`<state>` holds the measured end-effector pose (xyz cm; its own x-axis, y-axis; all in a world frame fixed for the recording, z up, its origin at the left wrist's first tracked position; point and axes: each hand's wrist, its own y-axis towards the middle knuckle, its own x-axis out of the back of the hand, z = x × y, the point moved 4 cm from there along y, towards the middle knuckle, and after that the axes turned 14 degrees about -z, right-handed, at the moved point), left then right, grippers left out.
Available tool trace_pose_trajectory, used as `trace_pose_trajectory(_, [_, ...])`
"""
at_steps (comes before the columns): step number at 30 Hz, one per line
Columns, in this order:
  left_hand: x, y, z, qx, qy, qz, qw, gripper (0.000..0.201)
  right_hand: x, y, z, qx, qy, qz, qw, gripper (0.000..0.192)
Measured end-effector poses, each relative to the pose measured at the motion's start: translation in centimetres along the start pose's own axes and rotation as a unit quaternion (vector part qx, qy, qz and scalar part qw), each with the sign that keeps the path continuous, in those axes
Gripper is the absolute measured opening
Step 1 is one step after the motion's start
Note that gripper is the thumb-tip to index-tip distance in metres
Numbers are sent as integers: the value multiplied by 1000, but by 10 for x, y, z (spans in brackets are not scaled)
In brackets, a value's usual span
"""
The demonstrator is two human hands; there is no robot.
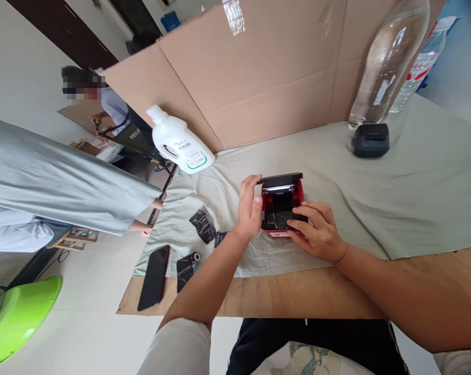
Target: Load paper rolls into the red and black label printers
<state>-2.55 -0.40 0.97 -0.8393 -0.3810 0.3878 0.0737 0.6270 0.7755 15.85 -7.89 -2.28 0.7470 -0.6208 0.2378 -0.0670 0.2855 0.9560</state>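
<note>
Closest to lens: white sleeve and dark trousers at bottom edge, both bare forearms reaching forward over wooden table edge (297, 297). Left hand (250, 208) clamped on left side of red printer (281, 205), fingertips hooked on raised black lid (280, 179), thumb on the side wall. Right hand (317, 232) cupped around printer's front right corner, fingers curled over the front rim and reaching into open black bay; whether anything is pinched there: cannot tell. Printer upright, lid tilted up and back, sitting on pale green cloth (395, 198) near table's front centre, white label visible on its front base.

Left of printer on cloth: crumpled black wrapper pieces (204, 226), near left wrist. Further left, at cloth edge: black phone (154, 277) lying flat, face up, and small black roll (187, 266) just beside it. White detergent bottle (180, 141) lying tilted at cloth's far left corner. Cardboard sheet (258, 73) standing as back wall. Large clear bottle (387, 62) upright at far right, small dark device (370, 139) touching its base in front, second clear bottle with a red label behind. Off table left: person in grey top (55, 182) bent over, another person further back, green bowl (16, 317) at lower left corner.
</note>
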Motion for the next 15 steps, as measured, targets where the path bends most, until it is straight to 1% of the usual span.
trace_pose_trajectory(3, [7, -24, -11, -18, 0, -5, 1000, 58, 1, 0, 1, 5, -12, -11, 1000, 12])
trace_pose_trajectory(7, [4, -53, -14, -38, 14, -22, 999, 49, -2, -3, -1, -7, -7, 9, 1000, 19])
trace_pose_trajectory(9, [1, -63, -11, -51, 30, -44, 997, 45, -6, -5, -5, -30, 2, 28, 999, 30])
trace_pose_trajectory(11, [-2, -68, -8, -58, 41, -72, 995, 43, -9, -7, -9, -50, 10, 41, 998, 45])
trace_pose_trajectory(13, [-5, -71, -4, -63, 43, -95, 993, 44, -11, -7, -11, -54, 11, 47, 997, 58])
trace_pose_trajectory(15, [-6, -72, -2, -72, 41, -108, 991, 44, -12, -5, -12, -53, 2, 47, 997, 66])
